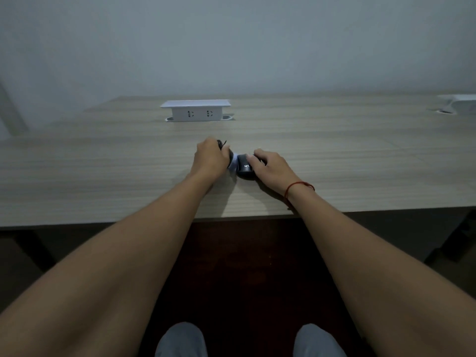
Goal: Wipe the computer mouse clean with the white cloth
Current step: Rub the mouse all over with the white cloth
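Computer mouse (pixel 245 168): black, on the table (pixel 103 163) near its front edge, right hand (pixel 270 167) curled over its right side. White cloth (pixel 233 163): a sliver just left of the mouse, beside the closed left hand (pixel 210 158), which grips something dark, identity unclear. Risk: mouse skids if wiped without a firm hold. Cloth mostly hidden; lighting dim.

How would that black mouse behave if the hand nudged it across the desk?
The mouse looks rigid, with a broad low body, so it would probably slide rather than tip or roll. Its shell seems smooth, perhaps slippery. The right hand resting on it suggests it is light.
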The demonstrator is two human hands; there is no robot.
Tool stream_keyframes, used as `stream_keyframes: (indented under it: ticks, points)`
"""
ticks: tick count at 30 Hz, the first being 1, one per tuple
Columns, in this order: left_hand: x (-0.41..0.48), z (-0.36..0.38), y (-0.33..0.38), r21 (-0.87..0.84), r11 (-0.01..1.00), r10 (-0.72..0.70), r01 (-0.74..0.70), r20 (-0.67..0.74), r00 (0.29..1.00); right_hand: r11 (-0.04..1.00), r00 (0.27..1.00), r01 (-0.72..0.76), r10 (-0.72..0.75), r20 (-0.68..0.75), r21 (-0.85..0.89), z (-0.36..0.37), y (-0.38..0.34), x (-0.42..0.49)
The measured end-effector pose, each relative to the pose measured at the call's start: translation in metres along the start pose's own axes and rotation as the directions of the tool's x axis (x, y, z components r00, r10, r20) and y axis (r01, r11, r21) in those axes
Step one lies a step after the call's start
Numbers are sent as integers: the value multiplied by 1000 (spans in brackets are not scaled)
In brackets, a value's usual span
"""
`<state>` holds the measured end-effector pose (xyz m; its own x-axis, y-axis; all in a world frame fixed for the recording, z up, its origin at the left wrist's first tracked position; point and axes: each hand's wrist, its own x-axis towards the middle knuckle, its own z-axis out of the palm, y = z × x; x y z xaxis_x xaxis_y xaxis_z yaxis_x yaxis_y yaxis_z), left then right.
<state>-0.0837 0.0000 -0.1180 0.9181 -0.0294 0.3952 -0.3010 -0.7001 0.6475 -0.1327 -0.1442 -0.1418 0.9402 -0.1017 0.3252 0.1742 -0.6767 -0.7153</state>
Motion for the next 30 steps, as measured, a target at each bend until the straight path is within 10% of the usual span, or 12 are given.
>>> stream_keyframes:
  ticks: [8, 17, 30]
  points:
    - [-12, -24, -3, -490, 863, -79, 126, 115, 990, 996, 999, -20, 17, -37, -91, 3, 0, 7]
    - [-9, -6, 0, 36, 999, -7, 7, -8, 1000, 996, 998, -28, 24, -56, -88, 6, 0, 7]
    - [-9, -17, 11, -637, 765, -128, 98, -1, 992, 997, 998, -34, 30, -61, -66, 7, 1, 8]
